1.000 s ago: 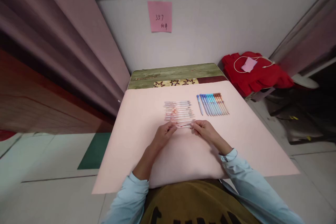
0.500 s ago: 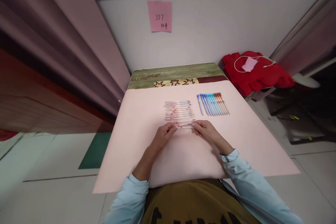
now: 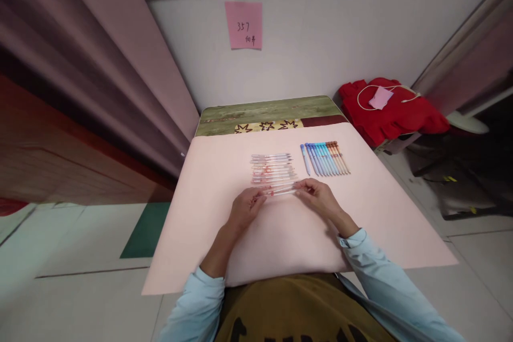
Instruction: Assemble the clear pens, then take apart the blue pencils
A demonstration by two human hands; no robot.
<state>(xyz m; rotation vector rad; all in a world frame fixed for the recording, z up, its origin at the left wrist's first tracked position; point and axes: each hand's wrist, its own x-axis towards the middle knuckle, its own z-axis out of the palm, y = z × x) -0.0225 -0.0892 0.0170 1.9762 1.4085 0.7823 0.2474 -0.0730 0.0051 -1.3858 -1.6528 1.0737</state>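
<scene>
Between my two hands is a slim whitish pen [image 3: 282,192] with small red marks, lying crosswise at the near end of a row of similar pens. My left hand [image 3: 245,207] pinches its left end, and my right hand [image 3: 316,195] has its thumb and fingers on the right end. Just beyond, several pale pens [image 3: 272,165] with pinkish and greyish patterns lie side by side. To their right is a second row of pens [image 3: 326,159], running from blue through light blue to brown and beige; the leftmost blue one sits slightly apart.
A pale pink sheet [image 3: 212,187] covers most of the table, whose green patterned top [image 3: 264,110] shows at the back. A red cloth [image 3: 401,117] with a white cable [image 3: 363,97] lies at the right. A pink note [image 3: 244,25] is on the wall.
My left hand has shifted slightly left, and the fingers of my right hand have lifted a little along the pen's right end. Both rows of pens look unchanged.
</scene>
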